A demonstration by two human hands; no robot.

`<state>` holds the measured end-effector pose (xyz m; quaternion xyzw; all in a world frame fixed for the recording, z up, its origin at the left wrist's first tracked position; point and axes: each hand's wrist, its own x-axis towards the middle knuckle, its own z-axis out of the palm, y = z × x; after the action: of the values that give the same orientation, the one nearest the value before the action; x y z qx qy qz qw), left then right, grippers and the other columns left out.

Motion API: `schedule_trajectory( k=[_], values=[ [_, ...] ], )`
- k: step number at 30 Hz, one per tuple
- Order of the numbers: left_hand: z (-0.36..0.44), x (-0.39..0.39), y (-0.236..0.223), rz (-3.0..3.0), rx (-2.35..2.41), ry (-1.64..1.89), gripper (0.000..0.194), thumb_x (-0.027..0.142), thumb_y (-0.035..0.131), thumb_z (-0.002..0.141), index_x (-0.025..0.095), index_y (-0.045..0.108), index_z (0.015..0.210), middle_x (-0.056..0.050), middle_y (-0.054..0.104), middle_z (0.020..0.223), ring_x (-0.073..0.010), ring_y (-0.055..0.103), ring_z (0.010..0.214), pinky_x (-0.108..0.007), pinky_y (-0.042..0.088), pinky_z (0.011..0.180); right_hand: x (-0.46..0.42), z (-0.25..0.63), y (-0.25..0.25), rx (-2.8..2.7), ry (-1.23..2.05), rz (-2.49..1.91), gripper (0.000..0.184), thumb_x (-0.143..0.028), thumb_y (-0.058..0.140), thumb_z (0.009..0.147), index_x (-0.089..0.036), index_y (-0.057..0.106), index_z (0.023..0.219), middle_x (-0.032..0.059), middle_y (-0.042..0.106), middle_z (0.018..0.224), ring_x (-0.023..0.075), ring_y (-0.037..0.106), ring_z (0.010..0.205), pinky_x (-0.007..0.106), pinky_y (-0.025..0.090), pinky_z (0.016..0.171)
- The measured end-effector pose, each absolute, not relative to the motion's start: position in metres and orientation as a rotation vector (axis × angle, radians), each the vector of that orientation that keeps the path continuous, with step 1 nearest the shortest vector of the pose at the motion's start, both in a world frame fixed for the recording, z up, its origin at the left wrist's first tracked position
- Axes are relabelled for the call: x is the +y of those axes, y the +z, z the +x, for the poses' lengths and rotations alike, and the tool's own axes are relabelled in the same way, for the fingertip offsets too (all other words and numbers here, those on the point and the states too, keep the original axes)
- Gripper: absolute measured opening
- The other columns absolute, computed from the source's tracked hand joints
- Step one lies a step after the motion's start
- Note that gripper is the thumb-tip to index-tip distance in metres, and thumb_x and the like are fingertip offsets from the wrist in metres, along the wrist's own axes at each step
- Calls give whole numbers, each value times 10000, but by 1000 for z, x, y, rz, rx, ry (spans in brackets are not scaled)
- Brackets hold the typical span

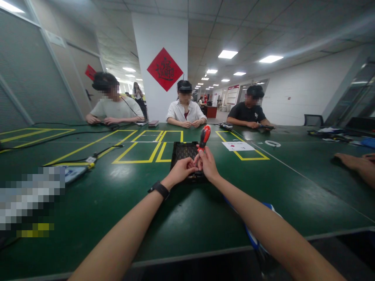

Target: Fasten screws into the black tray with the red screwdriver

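Okay so, nearest the bottom edge there's green table (117,226) and a dark wristband (159,190) on the left wrist, then at the center of the frame the right hand (208,162) has a red-and-black screwdriver (206,134) gripped handle-up over a black tray (183,150), while the left hand (185,168) has its fingers bunched narrow by the shaft, can't tell if they're pinching anything. Work's clearly underway, but how much is done or left is hidden by the fingers tbh. Farther back, yellow tape outlines (152,154), then a person in a white shirt (185,111) at upper center.
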<state>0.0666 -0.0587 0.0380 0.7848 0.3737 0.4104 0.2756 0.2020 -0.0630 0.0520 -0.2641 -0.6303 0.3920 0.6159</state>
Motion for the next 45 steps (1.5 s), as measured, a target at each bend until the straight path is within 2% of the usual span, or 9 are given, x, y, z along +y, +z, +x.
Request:
schedule_trajectory(
  k=[6,11,15,17,22,27,35,45],
  values=[
    [64,-60,42,2213,951,1045,128,247,525,723,125,541,758,6,559,670,-94,484,612,-208,386,592,-65,202,53,-1467,906,-612,389,-447,360,818,-204,397,1120,-56,534,572,23,344,315,135,247,312],
    [65,-61,43,2308,933,1045,134,241,474,763,133,551,782,-3,570,714,-104,495,661,-217,380,639,-64,203,52,-1469,902,-605,371,-440,371,816,-201,413,1097,-55,532,568,23,345,317,134,251,313],
    [66,-60,38,2308,1035,1121,215,311,556,711,151,520,849,11,551,715,-97,470,608,-210,364,574,-63,202,52,-1452,905,-605,358,-430,369,822,-204,406,1098,-65,521,561,26,348,305,137,264,305],
    [66,-59,35,2323,1092,1129,227,319,585,684,151,519,822,14,543,692,-97,462,591,-211,356,560,-63,201,52,-1447,906,-606,358,-430,373,821,-202,404,1097,-65,523,565,27,351,302,138,266,301],
    [65,-58,36,2344,1098,1092,125,256,538,720,135,542,754,-2,563,674,-109,480,610,-220,369,590,-64,202,54,-1457,929,-592,372,-449,368,816,-200,404,1090,-55,539,579,23,355,312,134,259,311],
    [66,-62,42,2364,934,1061,144,204,468,764,131,587,797,-33,606,765,-134,528,705,-241,389,675,-62,202,53,-1462,953,-594,372,-459,351,819,-190,424,1064,-53,526,557,22,327,309,137,235,310],
    [66,-59,37,2283,1073,1098,183,297,566,697,131,554,772,0,564,679,-107,482,599,-215,373,573,-64,201,53,-1451,949,-603,364,-457,363,816,-202,406,1073,-58,524,571,26,336,314,136,257,308],
    [64,-60,41,2310,1042,1041,167,261,492,745,117,578,742,-7,558,651,-103,468,602,-215,363,589,-61,203,51,-1450,945,-627,390,-457,350,818,-186,420,1090,-52,539,565,26,359,312,137,252,312]
  ],
)
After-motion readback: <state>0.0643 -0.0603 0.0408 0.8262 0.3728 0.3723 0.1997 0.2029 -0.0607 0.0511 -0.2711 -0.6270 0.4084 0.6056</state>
